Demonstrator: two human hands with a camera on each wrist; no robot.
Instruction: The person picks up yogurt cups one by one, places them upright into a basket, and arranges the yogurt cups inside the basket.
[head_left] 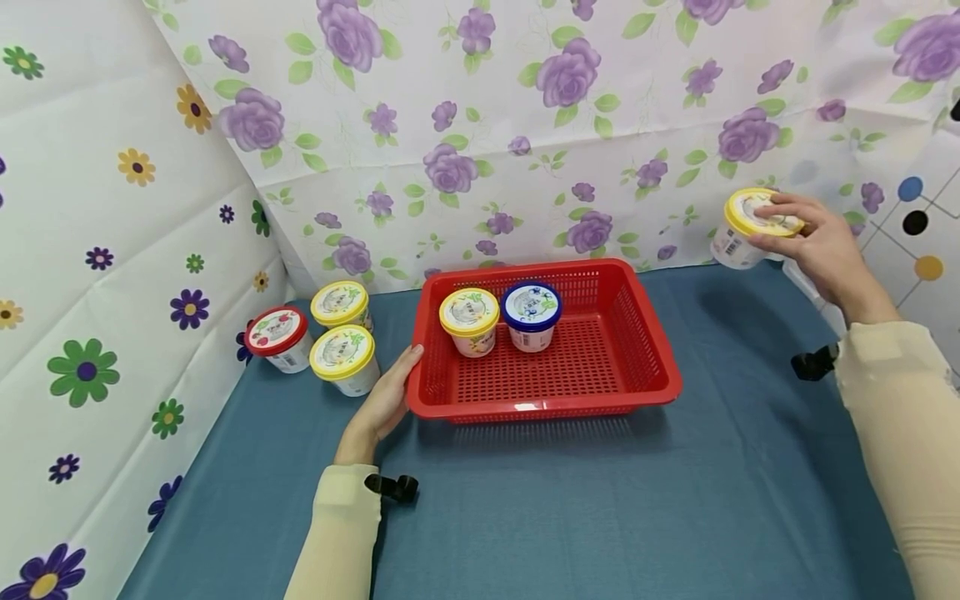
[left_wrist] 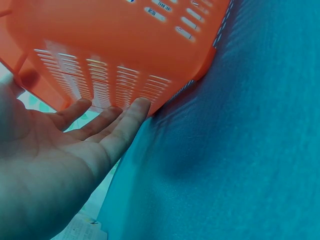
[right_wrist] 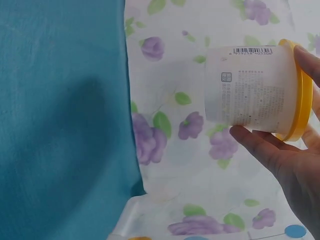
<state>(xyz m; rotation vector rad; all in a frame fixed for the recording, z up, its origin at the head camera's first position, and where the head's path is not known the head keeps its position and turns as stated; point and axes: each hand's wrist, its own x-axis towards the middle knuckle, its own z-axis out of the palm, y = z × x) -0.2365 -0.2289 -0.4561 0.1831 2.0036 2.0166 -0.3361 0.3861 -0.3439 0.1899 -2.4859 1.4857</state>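
While the right hand (head_left: 825,250) has hold of a yellow-lidded tub (head_left: 738,237) out past the right end of the basket, the left hand (head_left: 386,400) is over at the basket's left end. The tub's up in the air, lid uppermost and leaning a bit, with a shadow on the blue cloth (head_left: 540,508). The right fingers are curved round the lid, and in the right wrist view one fingertip sits against the white side, just along from the barcode and small print. So yeah, a proper grip there.

The left one's different: its fingers are pretty much stretched out, tips against the slotted outer wall of the red basket (head_left: 543,408), below the rim. The thumb is mostly cut off in the left wrist shot, so can't tell how hard it's pressing, if at all.

Inside the basket, toward the left, a second yellow tub (head_left: 475,343) and a blue-lidded tub (head_left: 532,337) stand upright side by side. Can't tell whether their lids actually touch.

Off to the left of the basket there's a little bunch on the cloth: a red-lidded tub (head_left: 277,337) nearest the flowery side sheet (head_left: 142,250), plus two more yellow ones, the front one (head_left: 345,358) partly covering the back one (head_left: 341,304).
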